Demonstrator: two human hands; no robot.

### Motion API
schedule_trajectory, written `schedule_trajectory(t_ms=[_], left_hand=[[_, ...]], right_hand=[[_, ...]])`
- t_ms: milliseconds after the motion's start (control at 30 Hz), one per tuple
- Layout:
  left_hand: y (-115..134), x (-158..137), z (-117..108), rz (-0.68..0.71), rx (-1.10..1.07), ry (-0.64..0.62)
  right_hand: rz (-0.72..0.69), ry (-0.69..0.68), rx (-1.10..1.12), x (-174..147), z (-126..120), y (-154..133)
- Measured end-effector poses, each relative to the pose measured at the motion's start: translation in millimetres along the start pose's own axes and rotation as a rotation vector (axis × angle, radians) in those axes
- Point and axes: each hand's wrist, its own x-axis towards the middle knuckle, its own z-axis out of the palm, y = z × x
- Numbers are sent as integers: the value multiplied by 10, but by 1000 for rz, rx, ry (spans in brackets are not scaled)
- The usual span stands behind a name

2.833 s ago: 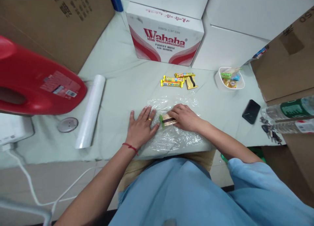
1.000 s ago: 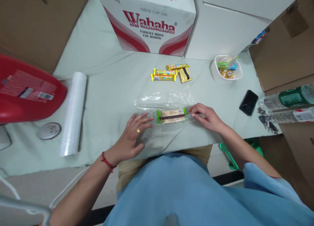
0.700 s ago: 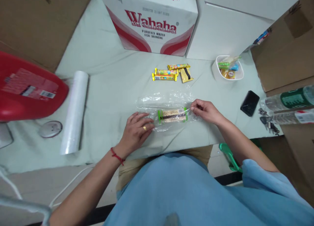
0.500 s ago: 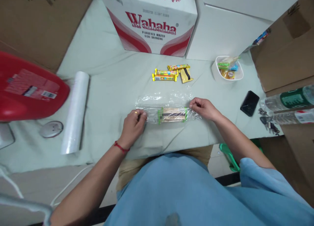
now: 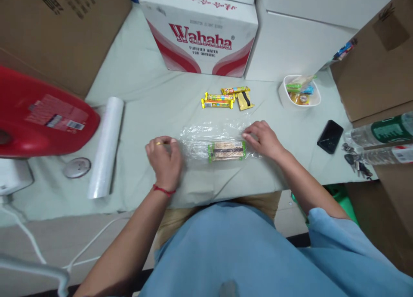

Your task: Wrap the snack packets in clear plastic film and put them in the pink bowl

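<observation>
A clear plastic film [image 5: 196, 146] lies crumpled on the cloth-covered table, wrapped over a small snack pack [image 5: 228, 151] with green ends and a dark band across its middle. To the left of the film is my left hand [image 5: 164, 161], its fingers loosely bent, the thumb raised and nothing seen in it. A ring and a red cord bracelet are on that side. My right hand [image 5: 263, 139] is at the film's right end, thumb and forefinger tips close together on the film's edge. Its other fingers are curled and partly hidden.
Beyond the film lie several yellow snack packets [image 5: 217, 100]. A white tub [image 5: 300, 93] with packets, a black phone [image 5: 330, 136], keys [image 5: 356, 163] and bottles [image 5: 383, 131] are rightward. A film roll [image 5: 107, 146], round lid [image 5: 76, 167] and red container [image 5: 48, 116] are leftward; a Wahaba-style water carton [image 5: 206, 35] stands behind.
My left hand has let go of the film's left end and moved left, away from it. My right hand has shifted slightly left and up along the film. The view has turned a little.
</observation>
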Motion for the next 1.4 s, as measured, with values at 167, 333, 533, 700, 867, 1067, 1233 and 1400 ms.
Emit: schedule_trajectory(t_ms=[167,333,533,700,867,1067,1233,1400], left_hand=[[47,-242,-185,215,19,285],[267,-577,-227,659,32,254],[582,-734,164,820,112,-148],[577,-644,414,741,177,-345],[570,-639,402,720,173,-360],[589,-684,396,671,137,-387],[577,-702,400,653,131,-398],[567,-722,393,659,145,-388]], right_hand=[[-182,-211,96,223,201,-158],[-221,-287,245,376,380,-200],[-131,-348,291,405,348,-245],[-70,-258,60,521,214,-196],[-1,-103,-163,858,216,-165],[12,-280,-191,1178,414,-210],[-61,-406,-4,1215,381,-256],[-248,-258,87,948,166,-374]])
